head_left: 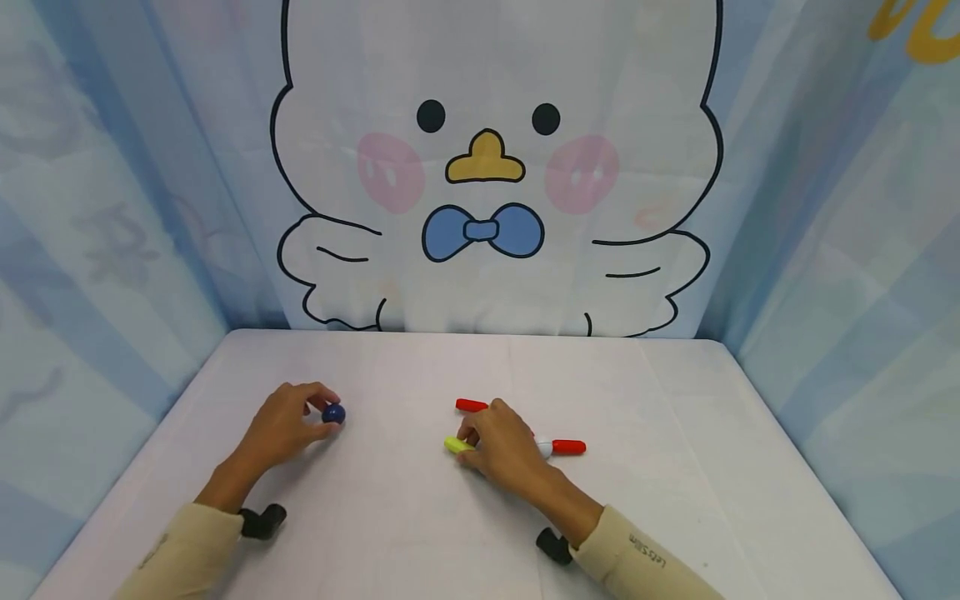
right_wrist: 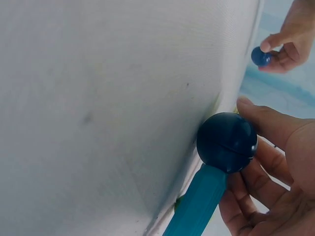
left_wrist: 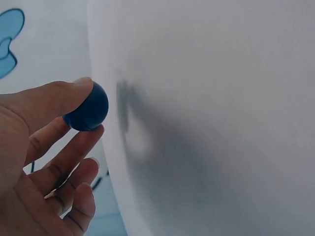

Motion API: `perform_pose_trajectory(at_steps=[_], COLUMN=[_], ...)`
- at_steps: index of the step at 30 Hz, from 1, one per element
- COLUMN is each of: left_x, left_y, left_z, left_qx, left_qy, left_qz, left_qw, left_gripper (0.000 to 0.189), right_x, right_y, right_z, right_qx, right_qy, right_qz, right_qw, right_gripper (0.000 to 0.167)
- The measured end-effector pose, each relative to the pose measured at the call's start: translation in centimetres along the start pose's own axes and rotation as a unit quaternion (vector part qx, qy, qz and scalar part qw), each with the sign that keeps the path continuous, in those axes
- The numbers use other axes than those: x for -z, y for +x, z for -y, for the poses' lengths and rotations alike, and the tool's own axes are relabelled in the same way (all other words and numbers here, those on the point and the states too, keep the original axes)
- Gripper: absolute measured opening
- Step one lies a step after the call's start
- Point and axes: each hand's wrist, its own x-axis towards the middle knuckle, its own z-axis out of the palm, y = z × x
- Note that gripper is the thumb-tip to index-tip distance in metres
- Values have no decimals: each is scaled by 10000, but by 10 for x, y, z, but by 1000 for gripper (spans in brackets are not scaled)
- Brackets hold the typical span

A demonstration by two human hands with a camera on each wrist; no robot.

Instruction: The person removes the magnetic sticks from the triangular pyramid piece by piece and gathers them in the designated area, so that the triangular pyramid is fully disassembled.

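Left hand (head_left: 283, 423) pinches blue ball (head_left: 333, 413) at three o'clock; right hand (head_left: 506, 446) against dark-blue ball (right_wrist: 226, 142), cannot tell if clamped; yellow rod (head_left: 454, 445) at its nine o'clock; visible: one each, plus one teal rod (right_wrist: 194, 204), two red rods (head_left: 568, 447).

White counter (head_left: 660, 400), rounded far corners, faint creases. Behind it, lt-blue backdrop (head_left: 240, 125) w/ lg white cartoon bird (head_left: 487, 75): blk outline, 2 blk eyes (head_left: 431, 117), pink cheeks (head_left: 391, 172), yellow beak (head_left: 486, 158), blue bow tie (head_left: 447, 235) below, wings (head_left: 333, 275) either side. Blue-white side curtains (head_left: 75, 300) L & R; yellow lettering (head_left: 933, 55) top R, partly cut off.
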Motion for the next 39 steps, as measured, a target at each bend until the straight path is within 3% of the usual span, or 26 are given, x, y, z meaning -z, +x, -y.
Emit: perform_pose_trajectory(at_steps=[5, 9, 25, 31, 39], left_x=[2, -2, -1, -1, 2], left_y=[0, 2, 2, -1, -1], left_z=[19, 26, 21, 16, -17], left_qx=[104, 154, 156, 127, -607], left_qy=[-59, -142, -94, 85, 263], left_qz=[-84, -53, -27, -205, -618], left_qw=[9999, 9998, 9998, 9997, 9959], left_gripper=[34, 33, 49, 54, 51], right_x=[-1, -1, 6, 16, 31], right_y=[-1, -2, -3, -1, 9], right_z=[-1, -2, -6, -15, -35], right_qx=[68, 79, 91, -23, -129], right_qy=[-7, -11, 136, 301, 312], right_qz=[-32, -29, -58, -206, -878], right_qw=[10000, 10000, 9999, 9993, 9956], right_gripper=[22, 23, 24, 25, 25])
